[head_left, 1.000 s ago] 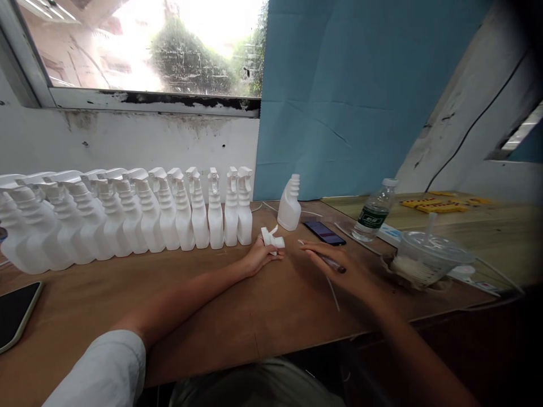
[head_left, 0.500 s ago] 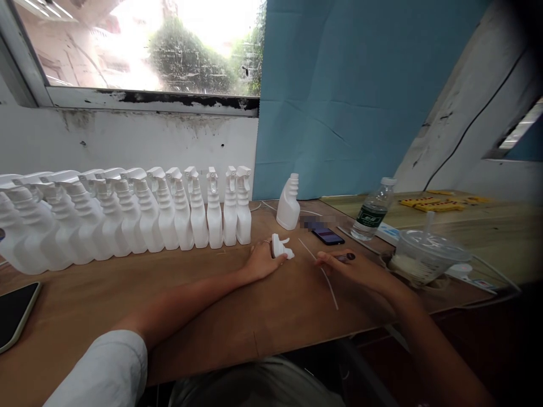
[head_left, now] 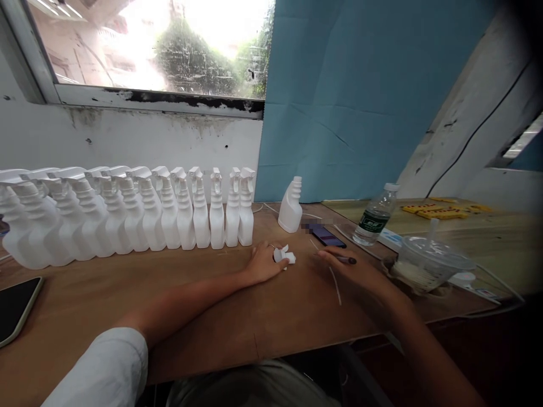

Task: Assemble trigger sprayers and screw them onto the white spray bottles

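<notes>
My left hand (head_left: 263, 263) rests on the table, its fingers closed round a white trigger spray head (head_left: 289, 258) that lies tilted on its side. To the right, my right hand (head_left: 343, 265) is closed, thumb and fingertips pinched at a thin white dip tube (head_left: 335, 285). The tube shows above and below the fingers, blurred, its middle hidden by them. A dark brown pen-like stick (head_left: 349, 260) juts out of the same hand. Behind both hands stands a white spray bottle (head_left: 290, 210) with an uncapped neck.
A row of several white spray bottles (head_left: 183, 220) with trigger heads stands at the left. A phone (head_left: 328, 235) lies behind my right hand. Rightward are a water bottle (head_left: 372, 221), a lidded plastic cup (head_left: 419, 265) and cables. Another phone (head_left: 19, 308) lies at the left edge.
The spray head has turned in my left hand, its nozzle side now pointing right. The tube has shifted slightly right and tilted more upright at my right fingers. The view has moved a little.
</notes>
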A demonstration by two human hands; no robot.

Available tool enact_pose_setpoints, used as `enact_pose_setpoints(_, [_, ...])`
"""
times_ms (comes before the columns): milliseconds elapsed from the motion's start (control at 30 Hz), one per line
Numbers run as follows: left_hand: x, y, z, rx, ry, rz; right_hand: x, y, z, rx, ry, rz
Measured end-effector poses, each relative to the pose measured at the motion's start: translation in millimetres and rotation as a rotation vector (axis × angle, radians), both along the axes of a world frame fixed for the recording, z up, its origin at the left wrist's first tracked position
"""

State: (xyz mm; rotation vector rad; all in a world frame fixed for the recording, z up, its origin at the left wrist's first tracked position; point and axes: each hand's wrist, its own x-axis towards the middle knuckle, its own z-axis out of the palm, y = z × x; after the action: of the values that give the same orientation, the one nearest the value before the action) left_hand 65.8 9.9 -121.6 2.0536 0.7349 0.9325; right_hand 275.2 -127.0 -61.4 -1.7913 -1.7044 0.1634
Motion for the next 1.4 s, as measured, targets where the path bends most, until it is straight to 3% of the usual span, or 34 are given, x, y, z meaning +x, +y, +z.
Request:
enact_pose_setpoints(267, [0.3, -1.0, -0.5, 0.035, 0.071, 0.034, -31.4, 16.1, -6.1, -0.047, 0.035, 0.194])
enact_pose_setpoints(433, [0.3, -3.3, 2.5, 0.048, 0.080, -0.001, -12.0, 10.8, -6.4, 0.005, 0.029, 0.084])
enact_pose_setpoints(567, [-3.2, -6.5, 8.7, 0.055, 0.093, -0.095, -12.2, 19.1, 2.2, 0.150, 0.196, 0.000])
enact_pose_setpoints(733, [-6.5, -8.0, 12.6, 0.036, 0.060, -0.237, -47.2, 73.2, 40.2, 0.259, 0.308, 0.079])
enact_pose_setpoints(867, [-1.7, -1.2, 5.9, -0.039, -0.027, -0.220, -76.7, 140.3, 69.9, 0.262, 0.367, 0.208])
enact_pose_setpoints(967, [4.3, 6.9, -0.9, -0.111, -0.098, -0.152, -94.2, 180.7, 77.9, 0.234, 0.441, 0.259])
enact_pose_setpoints(1067, [8.5, 12.7, -5.0, -0.158, -0.155, -0.107, -106.1, 201.1, 74.5, 0.212, 0.490, 0.283])
enact_pose_setpoints(1267, [5.4, 7.8, -0.4, -0.119, -0.264, -0.097, -94.7, 191.6, 61.2, 0.302, 0.546, 0.254])
enact_pose_setpoints(1400, [0.0, 0.3, 5.1, -0.051, -0.297, -0.146, -80.3, 182.6, 62.5, 0.303, 0.559, 0.256])
